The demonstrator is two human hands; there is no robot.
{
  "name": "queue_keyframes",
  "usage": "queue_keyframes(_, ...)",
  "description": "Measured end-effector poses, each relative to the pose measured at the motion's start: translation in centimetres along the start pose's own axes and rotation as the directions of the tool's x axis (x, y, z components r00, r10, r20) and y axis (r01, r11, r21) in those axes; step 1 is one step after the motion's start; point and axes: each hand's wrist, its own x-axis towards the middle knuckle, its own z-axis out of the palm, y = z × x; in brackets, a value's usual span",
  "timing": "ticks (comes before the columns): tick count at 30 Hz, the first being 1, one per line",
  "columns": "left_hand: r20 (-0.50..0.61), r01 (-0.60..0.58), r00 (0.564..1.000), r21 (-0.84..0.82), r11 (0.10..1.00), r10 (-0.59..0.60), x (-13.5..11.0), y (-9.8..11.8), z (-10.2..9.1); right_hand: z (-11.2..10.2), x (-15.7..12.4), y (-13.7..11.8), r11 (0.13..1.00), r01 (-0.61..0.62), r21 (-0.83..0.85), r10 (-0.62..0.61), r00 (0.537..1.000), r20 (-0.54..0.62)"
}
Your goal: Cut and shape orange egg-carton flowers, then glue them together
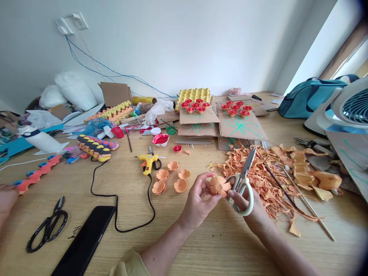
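My left hand [198, 197] pinches an orange egg-carton cup [219, 186] whose rim is cut into petals. White-handled scissors [243, 182] are in my right hand [250, 209], blades pointing up and away from me. The fingertips of my right hand also come close to the cup's right side; whether they touch it I cannot tell. To the left of my hands, several cut orange cups [180, 186] sit on the table, some of them stacked. A heap of orange carton scraps [255, 168] lies behind and right of the scissors.
A yellow glue gun [148, 163] with a black cord, black scissors [48, 226] and a phone [86, 241] lie to the left. Red flowers [198, 105] stand on cardboard [241, 126] behind. Another person's hand [8, 199] is at the left edge. A fan [345, 107] stands right.
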Motion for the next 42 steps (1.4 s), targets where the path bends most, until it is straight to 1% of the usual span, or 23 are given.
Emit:
queue_keyframes(3,0.065,0.081,0.995,-0.1,0.992,-0.074,0.1,0.4,-0.2,0.0,0.0,-0.4,0.999,0.005,-0.048,-0.005,1.0,-0.003)
queue_keyframes(6,0.085,0.195,0.98,-0.19,0.962,-0.182,0.3,0.7,-0.6,0.2,-0.1,-1.1,0.991,0.003,-0.13,0.005,0.998,0.06)
queue_keyframes(8,0.096,0.281,0.959,-0.185,0.942,-0.268,0.4,0.8,-0.9,0.3,-0.3,-1.4,0.987,-0.01,-0.159,0.031,0.991,0.13)
queue_keyframes(10,0.108,0.343,0.938,-0.158,0.926,-0.329,0.4,0.9,-1.1,0.4,-0.3,-1.6,0.987,-0.02,-0.159,0.048,0.983,0.177)
queue_keyframes(13,0.11,0.362,0.931,-0.169,0.917,-0.347,0.6,1.1,-1.3,0.3,-0.3,-1.6,0.982,0.004,-0.187,0.031,0.983,0.184)
queue_keyframes(15,0.097,0.354,0.935,-0.211,0.911,-0.341,0.7,1.1,-1.6,0.0,-0.2,-1.6,0.976,0.003,-0.218,0.046,0.975,0.217)
queue_keyframes(17,0.08,0.343,0.939,-0.261,0.902,-0.334,0.8,1.1,-2.0,-0.2,-0.2,-1.6,0.974,-0.06,-0.217,0.126,0.944,0.304)
queue_keyframes(20,0.075,0.31,0.95,-0.341,0.887,-0.303,1.0,1.0,-2.4,-0.4,-0.3,-1.2,0.968,-0.207,-0.142,0.249,0.863,0.44)
queue_keyframes(21,0.083,0.303,0.952,-0.36,0.882,-0.293,1.0,1.0,-2.4,-0.4,-0.4,-1.0,0.964,-0.242,-0.107,0.263,0.839,0.477)
queue_keyframes(23,0.111,0.305,0.952,-0.372,0.877,-0.284,0.9,0.9,-2.3,-0.4,-0.5,-0.5,0.96,-0.277,-0.042,0.258,0.813,0.522)
queue_keyframes(24,0.126,0.315,0.949,-0.368,0.875,-0.289,0.9,0.9,-2.2,-0.4,-0.5,-0.2,0.96,-0.281,-0.016,0.247,0.814,0.525)
queue_keyframes(25,0.137,0.328,0.945,-0.362,0.872,-0.299,0.9,0.9,-2.1,-0.4,-0.4,0.0,0.961,-0.275,0.011,0.232,0.829,0.509)
queue_keyframes(27,0.134,0.35,0.937,-0.353,0.867,-0.324,0.8,0.7,-1.9,-0.4,-0.1,0.4,0.968,-0.243,0.062,0.194,0.882,0.43)
queue_keyframes(29,0.084,0.349,0.936,-0.332,0.876,-0.341,0.9,0.6,-1.8,-0.4,0.3,0.4,0.977,-0.194,0.093,0.154,0.933,0.325)
queue_keyframes(31,-0.003,0.297,0.951,-0.27,0.916,-0.309,1.0,0.5,-1.8,-0.5,0.6,0.1,0.984,-0.155,0.084,0.13,0.962,0.241)
queue_keyframes(33,-0.082,0.227,0.965,-0.2,0.953,-0.247,1.1,0.6,-1.8,-0.5,0.5,-0.5,0.99,-0.131,0.043,0.12,0.973,0.195)
queue_keyframes(35,-0.128,0.195,0.968,-0.166,0.967,-0.217,1.2,0.7,-1.9,-0.5,0.2,-1.2,0.993,-0.114,-0.025,0.117,0.976,0.185)
queue_keyframes(39,-0.19,0.189,0.959,-0.127,0.974,-0.211,1.3,0.7,-1.9,-0.6,-0.3,-1.9,0.975,-0.068,-0.213,0.118,0.966,0.23)
queue_keyframes(42,-0.217,0.148,0.964,-0.043,0.988,-0.154,1.3,0.6,-2.0,-0.8,-0.5,-1.9,0.929,0.015,-0.37,0.078,0.969,0.235)
